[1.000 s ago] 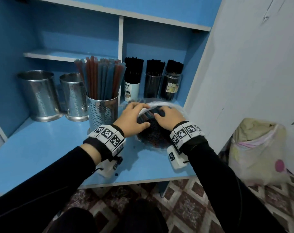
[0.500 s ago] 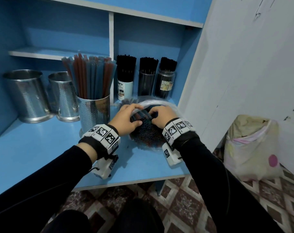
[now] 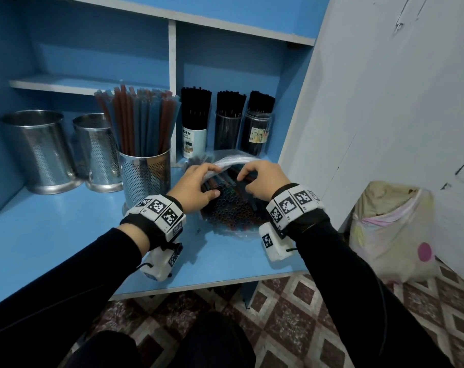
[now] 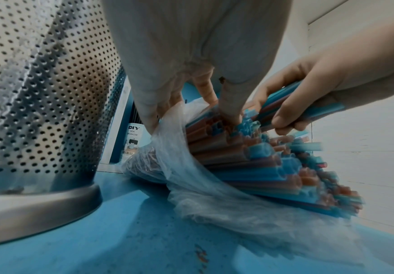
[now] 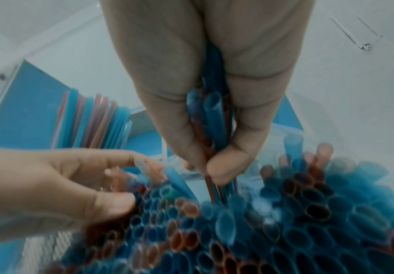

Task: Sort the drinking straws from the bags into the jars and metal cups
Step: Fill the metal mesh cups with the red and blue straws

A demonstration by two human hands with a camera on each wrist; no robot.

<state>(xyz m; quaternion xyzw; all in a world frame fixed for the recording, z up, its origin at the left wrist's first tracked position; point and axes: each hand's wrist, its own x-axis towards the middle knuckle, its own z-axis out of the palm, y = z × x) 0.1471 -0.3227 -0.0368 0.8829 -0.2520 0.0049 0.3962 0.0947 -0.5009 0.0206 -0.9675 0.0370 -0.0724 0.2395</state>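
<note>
Since half a second ago both hands have dug further into the open mouth of the bag, and the right hand now has a small bunch drawn together. Fingers (image 5: 226,166) and thumb of the right hand (image 3: 262,179) are curled tight round a few blue and red straws (image 5: 212,118), which run up through the palm. The left hand (image 3: 196,185) has its fingers (image 4: 149,111) bent at the top fold of the clear plastic bag (image 4: 191,166), thumb pressed among the straw ends; whether it pinches a straw or only the plastic I cannot tell. That bag lies on its side on the blue bench (image 3: 53,229), near the front edge toward the right end, mouth facing the person, packed with blue and red straws. Just left of it, touching or nearly so, stands a perforated metal cup (image 3: 146,173) full of upright straws. Two more metal cups (image 3: 39,150) stand further left. Behind the bag, at the back right corner, three jars (image 3: 256,131) hold black straws.
</note>
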